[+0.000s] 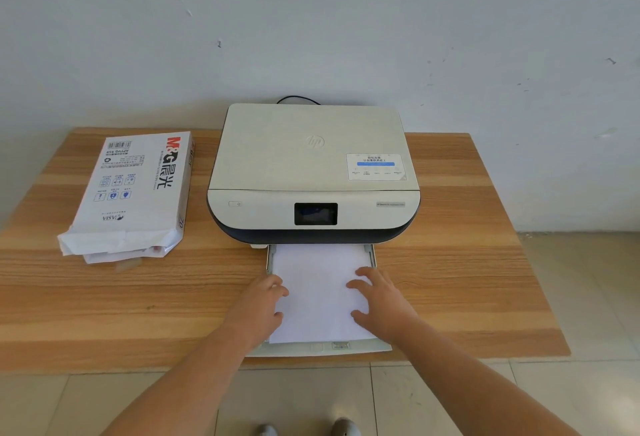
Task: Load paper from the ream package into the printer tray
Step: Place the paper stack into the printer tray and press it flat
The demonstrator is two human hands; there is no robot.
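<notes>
A cream printer (pixel 311 172) with a dark screen stands at the back middle of the wooden table (pixel 173 293). Its tray (pixel 360 346) is pulled out toward me, and a stack of white paper (pixel 318 283) lies in it. My left hand (pixel 259 307) grips the stack's left edge, fingers curled over it. My right hand (pixel 379 300) rests flat on the right side of the sheets, fingers spread. The white ream package (pixel 135 189) lies to the left of the printer, its near end torn open with sheets showing.
A black cable (pixel 298 98) runs behind the printer along the white wall. The table's front edge sits just under the tray's lip. Tiled floor and the tips of my shoes (pixel 343 427) are below.
</notes>
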